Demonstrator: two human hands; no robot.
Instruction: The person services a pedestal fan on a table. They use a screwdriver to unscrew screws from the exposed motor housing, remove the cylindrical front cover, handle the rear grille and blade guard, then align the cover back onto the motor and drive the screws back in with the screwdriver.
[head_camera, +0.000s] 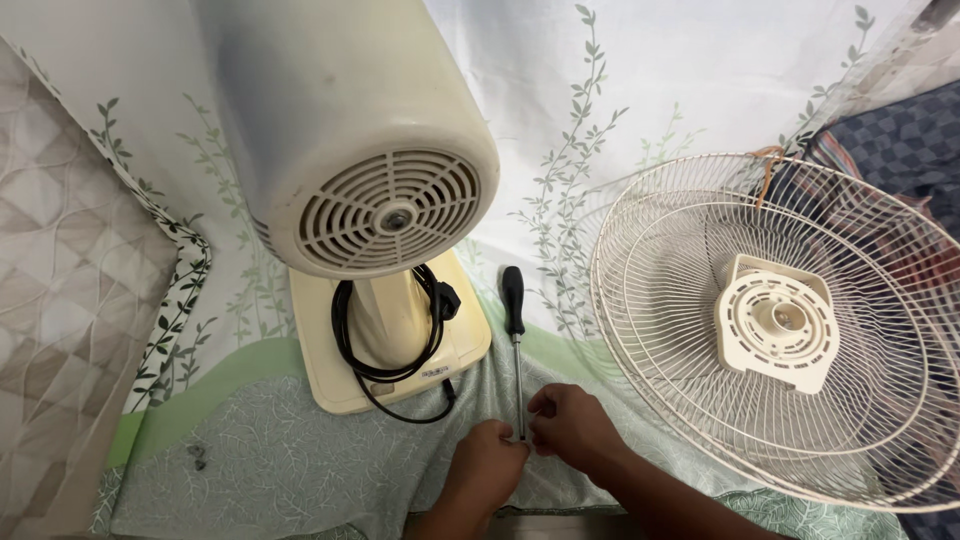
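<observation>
A screwdriver with a black handle and a thin metal shaft lies on the patterned cloth, handle pointing away from me. My left hand and my right hand meet at the shaft's tip, fingers pinched together there. What the fingertips hold is hidden; both touch the tip end. To the left of the screwdriver stands a cream fan body, its vented motor housing facing me, on a cream base with a black cord coiled round the neck.
A cream wire fan guard with a round plastic hub lies flat to the right of my hands. A small dark object lies on the cloth at lower left. Quilted bedding borders the left, dark checked fabric the upper right.
</observation>
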